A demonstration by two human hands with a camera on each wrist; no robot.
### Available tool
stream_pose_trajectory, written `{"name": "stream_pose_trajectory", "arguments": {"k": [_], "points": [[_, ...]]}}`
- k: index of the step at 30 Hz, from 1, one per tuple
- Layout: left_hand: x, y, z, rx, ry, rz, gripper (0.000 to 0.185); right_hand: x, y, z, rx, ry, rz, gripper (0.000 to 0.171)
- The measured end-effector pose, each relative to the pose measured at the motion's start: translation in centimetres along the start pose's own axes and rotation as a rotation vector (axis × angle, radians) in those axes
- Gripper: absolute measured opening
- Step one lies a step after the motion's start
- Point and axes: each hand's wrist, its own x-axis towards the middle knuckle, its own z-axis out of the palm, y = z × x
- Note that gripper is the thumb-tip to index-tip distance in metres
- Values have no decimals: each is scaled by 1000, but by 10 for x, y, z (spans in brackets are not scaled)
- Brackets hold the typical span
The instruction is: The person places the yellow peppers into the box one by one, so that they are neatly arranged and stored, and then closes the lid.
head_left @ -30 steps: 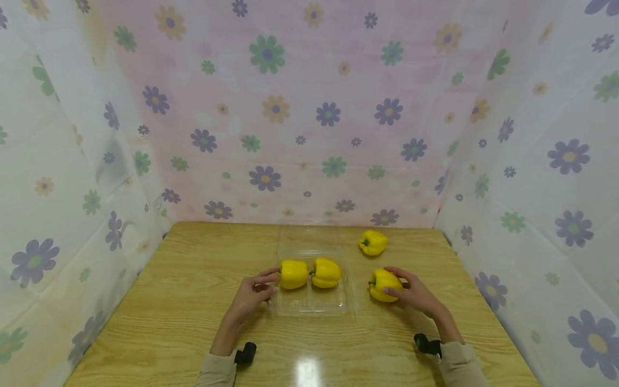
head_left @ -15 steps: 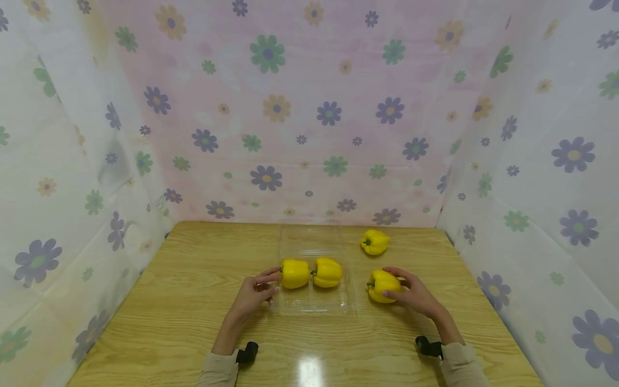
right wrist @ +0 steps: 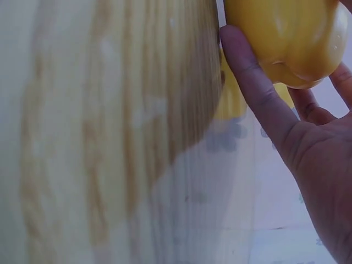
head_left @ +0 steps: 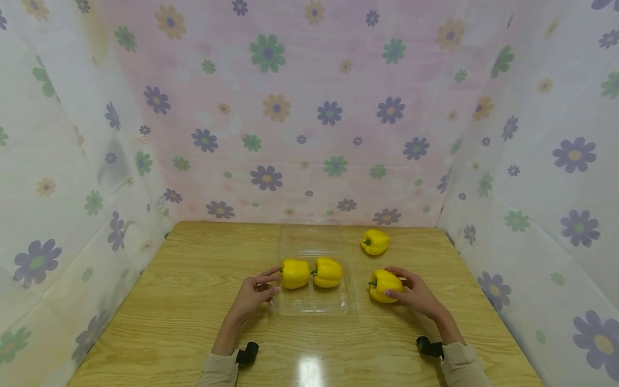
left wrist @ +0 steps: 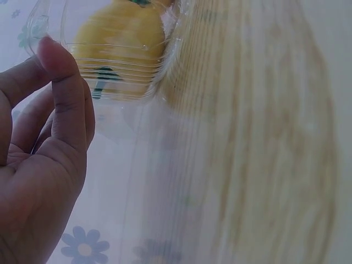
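My left hand (head_left: 251, 294) pinches the left rim of a clear plastic clamshell container (head_left: 316, 307), its lid folded back flat behind it. In the left wrist view the thumb and a finger (left wrist: 58, 60) meet at the container's edge. Two yellow bell peppers sit side by side inside, the left one (head_left: 295, 273) close to my fingertips and the right one (head_left: 328, 272) beside it. To the right of the container, my right hand (head_left: 417, 294) holds another yellow bell pepper (head_left: 384, 286) between thumb and fingers, low at the table; the right wrist view shows this pepper (right wrist: 286, 38) against the fingers.
One more yellow bell pepper (head_left: 375, 242) lies at the back right of the wooden table (head_left: 193, 279). Flower-patterned cloth (head_left: 309, 134) walls in the back and both sides. Black devices (head_left: 247, 353) are strapped to both wrists.
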Motion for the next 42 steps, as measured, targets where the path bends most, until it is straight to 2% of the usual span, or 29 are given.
{"name": "stream_pose_trajectory", "arguments": {"k": [11,18,25,33,42], "points": [[-1,2,1,-8,5,-3,41,1,4,-1,-10,35,-47,58],[-1,4,1,-2,10,-16,42,3,-3,1,-114,80,-148,56],[1,1,1,8,14,-30,43,4,-6,4,-118,111,-157,57],[2,0,3,3,36,-40,41,6,-14,11,-64,149,-247,57],[2,-2,2,12,36,-21,42,8,-28,25,54,152,-273,61]]}}
